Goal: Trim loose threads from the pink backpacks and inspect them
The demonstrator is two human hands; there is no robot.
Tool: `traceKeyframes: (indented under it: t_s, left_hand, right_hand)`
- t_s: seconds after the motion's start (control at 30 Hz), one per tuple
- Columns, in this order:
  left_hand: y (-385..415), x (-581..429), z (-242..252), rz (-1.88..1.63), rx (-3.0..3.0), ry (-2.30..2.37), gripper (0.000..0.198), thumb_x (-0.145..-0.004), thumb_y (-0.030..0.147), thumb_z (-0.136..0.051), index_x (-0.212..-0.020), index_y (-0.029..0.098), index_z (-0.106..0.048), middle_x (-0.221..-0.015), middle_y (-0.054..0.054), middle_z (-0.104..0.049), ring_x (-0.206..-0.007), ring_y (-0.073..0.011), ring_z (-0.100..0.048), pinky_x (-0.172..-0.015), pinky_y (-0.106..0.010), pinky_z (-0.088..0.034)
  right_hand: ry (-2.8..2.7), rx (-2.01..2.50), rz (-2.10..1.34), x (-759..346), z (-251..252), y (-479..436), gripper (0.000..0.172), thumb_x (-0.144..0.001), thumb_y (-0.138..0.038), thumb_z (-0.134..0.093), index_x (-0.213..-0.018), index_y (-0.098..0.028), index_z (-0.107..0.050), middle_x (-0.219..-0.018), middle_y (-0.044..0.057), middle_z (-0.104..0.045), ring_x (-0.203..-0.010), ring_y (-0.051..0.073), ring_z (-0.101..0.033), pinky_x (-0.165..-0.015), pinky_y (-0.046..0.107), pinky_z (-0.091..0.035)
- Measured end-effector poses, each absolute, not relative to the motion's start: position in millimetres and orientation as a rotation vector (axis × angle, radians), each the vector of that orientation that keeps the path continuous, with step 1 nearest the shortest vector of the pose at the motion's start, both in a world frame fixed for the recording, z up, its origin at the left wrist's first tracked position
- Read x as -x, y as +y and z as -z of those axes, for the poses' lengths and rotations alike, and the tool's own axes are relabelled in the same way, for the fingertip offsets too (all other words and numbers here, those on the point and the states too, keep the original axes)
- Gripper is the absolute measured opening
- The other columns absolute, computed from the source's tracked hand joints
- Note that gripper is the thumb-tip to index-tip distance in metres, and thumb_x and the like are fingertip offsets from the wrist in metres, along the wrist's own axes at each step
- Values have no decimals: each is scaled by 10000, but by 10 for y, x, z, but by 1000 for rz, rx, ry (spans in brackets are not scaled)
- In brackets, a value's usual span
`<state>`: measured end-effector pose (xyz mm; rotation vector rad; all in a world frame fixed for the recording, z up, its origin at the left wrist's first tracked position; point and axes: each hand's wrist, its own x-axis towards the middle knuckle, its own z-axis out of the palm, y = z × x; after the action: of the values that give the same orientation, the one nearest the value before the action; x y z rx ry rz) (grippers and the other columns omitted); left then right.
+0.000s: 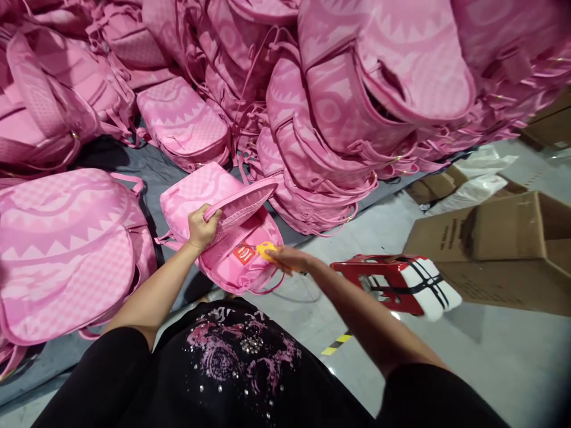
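My left hand [204, 227] is closed around the edge of the raised front flap of a small pink backpack [182, 199], holding it open. Inside, a red label [244, 254] shows against the pink lining. At the label's right side, my right hand [285, 259] grips a small yellow tool [264, 250] with a thin tip pointing toward the label. Its exact kind is hard to make out, as my fingers cover part of it.
A larger pink backpack [71, 249] lies at the left on the grey-covered table. Stacked pink backpacks [321, 131] rise behind. On the floor at the right are a red stool with a white padded top [428, 285] and an open cardboard box [491, 244].
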<state>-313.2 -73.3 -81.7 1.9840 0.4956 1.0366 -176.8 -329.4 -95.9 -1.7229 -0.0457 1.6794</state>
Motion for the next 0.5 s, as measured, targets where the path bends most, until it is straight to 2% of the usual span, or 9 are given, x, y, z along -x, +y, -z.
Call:
traceKeyframes:
  t_s: [0.1, 0.2, 0.33, 0.43, 0.5]
  left_hand:
    - [-731, 3145, 832, -1032, -1965, 507, 432, -850, 475, -566, -549, 221, -389, -478, 49, -359, -445, -97, -360, -500, -249, -300]
    - [-723, 3161, 842, -1025, -1948, 556, 438, -855, 498, -555, -557, 220, -396, -486, 44, -372, -456, -101, -372, -510, -248, -308]
    - [-724, 3179, 847, -1028, -1933, 615, 462, -855, 553, -535, -561, 220, -410, -487, 38, -381, -464, -106, -369, -517, -249, -319]
    - [-743, 3184, 831, -1040, -1944, 604, 452, -859, 533, -544, -560, 220, -413, -485, 40, -377, -457, -106, -361, -512, -251, -312]
    - [-758, 3189, 807, -1047, -1964, 593, 454, -862, 522, -542, -553, 222, -400, -483, 42, -370, -450, -105, -357, -506, -253, -303]
  right_hand:
    - [-154, 2041, -1618, 1344, 715, -3452, 297, -841, -283, -754, -711, -181, -507, -366, -80, -413, -262, 55, -325, -304, 166, -152]
    - [-281, 2298, -1586, 1116, 502, -3606, 278, -786, -277, -802, -720, -159, -560, -398, -62, -446, -261, 57, -347, -308, 166, -161]
    - [-177, 2153, -1533, 1216, 417, -3692, 338, -874, -479, -677, -789, -183, -536, -452, -68, -441, -306, 67, -344, -319, 184, -253]
    - [-32, 1886, -1505, 1404, 552, -3679, 446, -931, -623, -498, -796, -198, -487, -470, -100, -350, -344, 50, -269, -351, 182, -306]
    - [15, 1755, -1557, 1476, 680, -3680, 493, -923, -668, -466, -772, -200, -460, -485, -106, -318, -363, 40, -224, -366, 179, -322]
